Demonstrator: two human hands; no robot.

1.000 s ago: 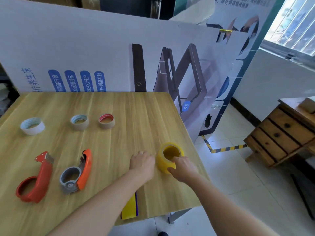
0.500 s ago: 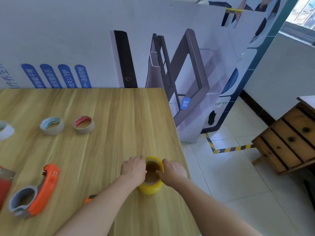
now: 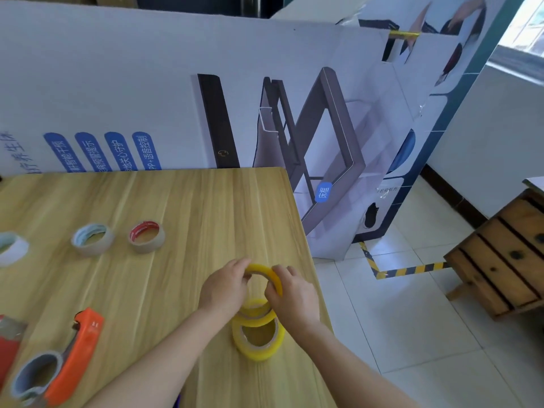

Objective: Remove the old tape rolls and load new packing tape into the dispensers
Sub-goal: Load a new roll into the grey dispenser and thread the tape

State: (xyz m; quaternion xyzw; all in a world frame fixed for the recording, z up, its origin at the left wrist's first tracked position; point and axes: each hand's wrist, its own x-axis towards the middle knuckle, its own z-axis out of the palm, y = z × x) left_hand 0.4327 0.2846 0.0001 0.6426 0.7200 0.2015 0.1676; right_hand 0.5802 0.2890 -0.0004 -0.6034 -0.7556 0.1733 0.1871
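My left hand (image 3: 225,290) and my right hand (image 3: 291,294) together grip a yellow tape roll (image 3: 265,270), held tilted above the table. Right under it a stack of yellow tape rolls (image 3: 259,334) stands on the wooden table (image 3: 191,207) near its right edge. An orange dispenser with a grey, nearly spent roll (image 3: 56,369) lies at the lower left. A second red dispenser (image 3: 7,346) is cut off by the left edge.
Three small rolls sit in a row further back: a white one (image 3: 11,248), a blue-cored one (image 3: 91,239) and a red-cored one (image 3: 146,236). A printed board (image 3: 176,98) leans behind the table. A wooden drawer chest (image 3: 506,260) stands on the tiled floor to the right.
Both hands went from clasping the yellow stack on the table to lifting its top roll clear. The camera view shifted right and closer.
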